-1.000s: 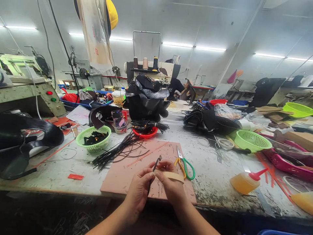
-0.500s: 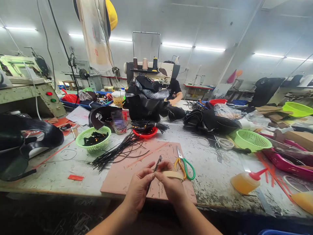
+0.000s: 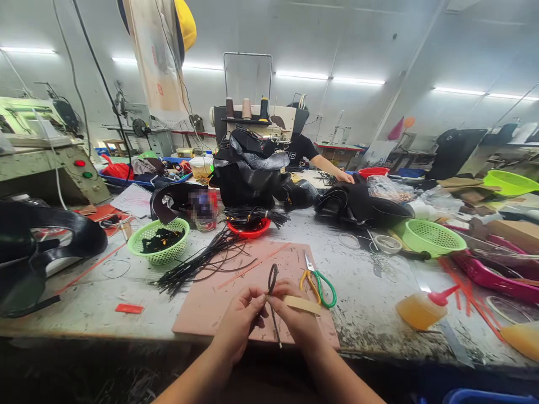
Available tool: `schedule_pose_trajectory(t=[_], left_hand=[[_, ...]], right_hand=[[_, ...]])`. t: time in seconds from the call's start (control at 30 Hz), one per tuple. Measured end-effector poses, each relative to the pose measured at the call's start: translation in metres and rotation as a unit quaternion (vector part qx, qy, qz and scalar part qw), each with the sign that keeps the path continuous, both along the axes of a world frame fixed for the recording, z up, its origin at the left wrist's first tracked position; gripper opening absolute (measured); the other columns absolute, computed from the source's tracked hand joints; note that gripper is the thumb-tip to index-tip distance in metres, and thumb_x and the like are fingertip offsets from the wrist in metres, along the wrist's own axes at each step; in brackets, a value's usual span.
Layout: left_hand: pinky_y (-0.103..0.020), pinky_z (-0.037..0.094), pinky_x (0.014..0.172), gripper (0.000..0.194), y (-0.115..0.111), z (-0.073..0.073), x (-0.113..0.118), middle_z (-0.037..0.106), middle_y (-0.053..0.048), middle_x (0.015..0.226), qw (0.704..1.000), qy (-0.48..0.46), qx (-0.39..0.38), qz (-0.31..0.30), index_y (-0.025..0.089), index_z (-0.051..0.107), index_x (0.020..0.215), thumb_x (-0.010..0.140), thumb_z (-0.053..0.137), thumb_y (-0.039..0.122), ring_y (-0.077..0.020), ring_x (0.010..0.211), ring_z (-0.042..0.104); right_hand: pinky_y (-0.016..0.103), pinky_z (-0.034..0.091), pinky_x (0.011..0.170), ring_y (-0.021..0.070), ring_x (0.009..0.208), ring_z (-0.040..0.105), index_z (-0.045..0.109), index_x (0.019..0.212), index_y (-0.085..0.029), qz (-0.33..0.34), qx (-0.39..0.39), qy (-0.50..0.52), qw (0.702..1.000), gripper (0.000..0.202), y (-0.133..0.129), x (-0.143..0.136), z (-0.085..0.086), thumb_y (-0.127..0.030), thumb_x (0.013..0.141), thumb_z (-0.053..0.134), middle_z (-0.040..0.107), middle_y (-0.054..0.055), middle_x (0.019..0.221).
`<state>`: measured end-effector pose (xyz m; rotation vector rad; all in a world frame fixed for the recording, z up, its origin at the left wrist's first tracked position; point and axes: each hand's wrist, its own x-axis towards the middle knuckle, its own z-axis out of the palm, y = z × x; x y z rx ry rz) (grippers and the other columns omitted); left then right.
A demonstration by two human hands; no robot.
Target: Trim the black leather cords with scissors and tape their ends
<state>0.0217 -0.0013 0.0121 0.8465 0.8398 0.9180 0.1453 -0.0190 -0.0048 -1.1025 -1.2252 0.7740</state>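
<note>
Both hands are pinched together above a pinkish-brown board. A thin black cord stands up from them in a narrow loop, and one end hangs below. My left hand grips the cord between thumb and fingers. From the other side, my right hand pinches it at the same spot. A beige ring like a roll of tape rests at the right hand's fingers; how it is held is partly hidden. Just right of that hand lie scissors with one green and one yellow handle.
Black cords lie bundled left of the board, near a green basket of black pieces. Behind is a red bowl with more cords. A glue bottle lies right. Across the table, a co-worker's arm reaches over black leather pieces.
The cord, earlier a short piece poking up between my fingers, now forms a taller loop with an end hanging down. The tape-like ring has tilted. The co-worker's arm has stretched out to the right.
</note>
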Motion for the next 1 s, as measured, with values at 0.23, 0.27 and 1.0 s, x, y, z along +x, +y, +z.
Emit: schedule_pose_trajectory(t=[0.23, 0.27, 1.0], left_hand=[[-0.012, 0.023, 0.037, 0.032, -0.002, 0.004, 0.000, 0.049, 0.008, 0.048, 0.995, -0.076, -0.054, -0.031, 0.018, 0.044, 0.064, 0.055, 0.074, 0.028, -0.0016, 0.037, 0.037], [-0.012, 0.020, 0.035, 0.034, -0.002, 0.005, 0.000, 0.049, 0.008, 0.048, 0.993, -0.089, -0.062, -0.040, 0.018, 0.043, 0.065, 0.054, 0.074, 0.027, -0.0007, 0.035, 0.036], [-0.018, 0.027, 0.040, 0.025, -0.003, 0.005, 0.002, 0.046, 0.004, 0.046, 0.994, -0.061, -0.034, -0.082, 0.013, 0.059, 0.059, 0.053, 0.074, 0.032, -0.0050, 0.041, 0.036]], right_hand=[[0.025, 0.046, 0.062, 0.0140, 0.066, 0.053, 0.062, 0.065, -0.019, 0.084, -0.003, -0.022, 0.996, 0.011, -0.003, 0.006, 0.012, -0.028, 0.071, 0.060, 0.054, 0.000, 0.067], [0.025, 0.046, 0.064, 0.0145, 0.069, 0.053, 0.063, 0.067, -0.019, 0.094, -0.001, -0.020, 0.995, 0.010, -0.003, 0.006, 0.013, -0.028, 0.071, 0.060, 0.054, 0.001, 0.069], [0.024, 0.044, 0.067, 0.0129, 0.073, 0.053, 0.056, 0.075, -0.019, 0.087, 0.064, -0.089, 0.990, 0.009, -0.005, 0.011, 0.015, -0.012, 0.073, 0.051, 0.053, 0.000, 0.075]])
